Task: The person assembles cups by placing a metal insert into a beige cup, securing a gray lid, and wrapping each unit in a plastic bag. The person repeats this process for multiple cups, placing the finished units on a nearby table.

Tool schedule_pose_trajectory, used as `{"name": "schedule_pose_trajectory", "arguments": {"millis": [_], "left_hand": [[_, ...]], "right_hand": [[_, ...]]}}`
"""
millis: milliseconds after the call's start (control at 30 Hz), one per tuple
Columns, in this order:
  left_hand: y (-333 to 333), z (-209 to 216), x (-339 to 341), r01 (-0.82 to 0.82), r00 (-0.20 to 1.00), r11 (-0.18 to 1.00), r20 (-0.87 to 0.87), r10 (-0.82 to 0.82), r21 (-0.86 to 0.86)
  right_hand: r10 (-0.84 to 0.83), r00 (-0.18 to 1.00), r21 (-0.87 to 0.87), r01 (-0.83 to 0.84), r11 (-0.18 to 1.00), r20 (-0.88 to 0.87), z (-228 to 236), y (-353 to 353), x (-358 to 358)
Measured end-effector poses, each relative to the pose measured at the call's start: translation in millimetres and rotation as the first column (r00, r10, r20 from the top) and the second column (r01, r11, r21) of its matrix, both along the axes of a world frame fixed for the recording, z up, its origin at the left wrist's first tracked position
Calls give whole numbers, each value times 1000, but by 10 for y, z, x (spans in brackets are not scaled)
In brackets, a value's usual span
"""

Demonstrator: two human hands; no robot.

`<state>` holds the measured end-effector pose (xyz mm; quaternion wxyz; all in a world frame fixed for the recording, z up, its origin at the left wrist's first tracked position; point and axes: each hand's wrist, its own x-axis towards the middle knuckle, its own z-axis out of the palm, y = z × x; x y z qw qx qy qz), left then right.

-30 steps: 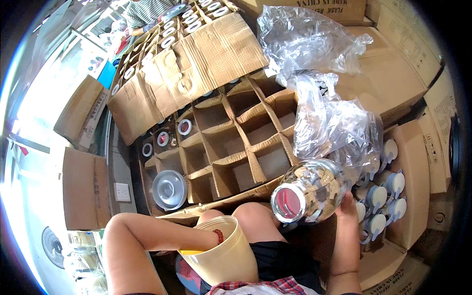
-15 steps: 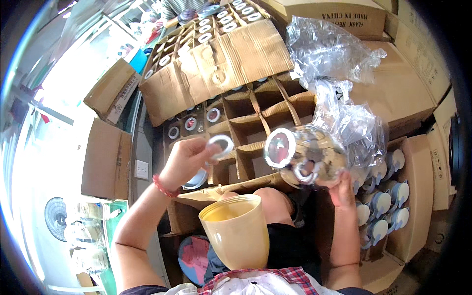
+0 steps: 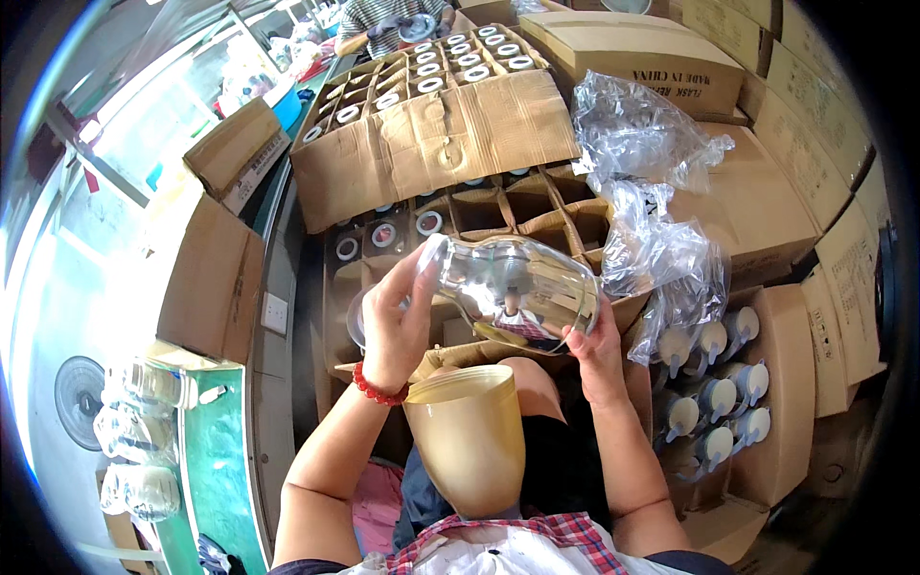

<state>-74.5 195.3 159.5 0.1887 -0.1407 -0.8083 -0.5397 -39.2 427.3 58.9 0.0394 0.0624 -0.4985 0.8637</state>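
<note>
A shiny glass flask liner [image 3: 522,292] lies sideways between my hands above the divided carton. My left hand [image 3: 395,311] is closed around its narrower mouth end, the fingers covering most of the rim. At the wide base end, my right hand [image 3: 596,355] grips the glass with thumb and fingers. Whether the left hand also holds a loose ring is hidden. Below them, a tapered yellow plastic flask body [image 3: 465,441] stands in my lap with its open top upward. A round, pale rim [image 3: 356,321] shows partly behind my left wrist.
The divided carton [image 3: 484,213] in front has several white-ringed liners. Beyond it, another carton [image 3: 436,129] is full of them. Clear plastic bags [image 3: 642,144] drape over boxes at right, near a carton [image 3: 791,383] of grey-lidded flasks. Another person [image 3: 383,29] sits at the far end.
The left hand, which held a white ring apart from the liner, has come to the liner's mouth. The liner has swung more sideways, its mouth turned left.
</note>
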Motion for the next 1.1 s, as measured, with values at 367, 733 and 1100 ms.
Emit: {"name": "schedule_pose_trajectory", "arguments": {"millis": [367, 733, 1100], "left_hand": [[-182, 3, 290, 65, 971, 978, -213, -108, -199], [-299, 70, 369, 298, 915, 951, -258, -309, -83], [-371, 49, 556, 239, 928, 969, -280, -247, -63]], "right_hand": [[0, 992, 21, 3, 1000, -129, 102, -114, 204], [130, 990, -130, -122, 984, 55, 104, -206, 258], [248, 967, -47, -245, 968, 53, 106, -232, 238]]}}
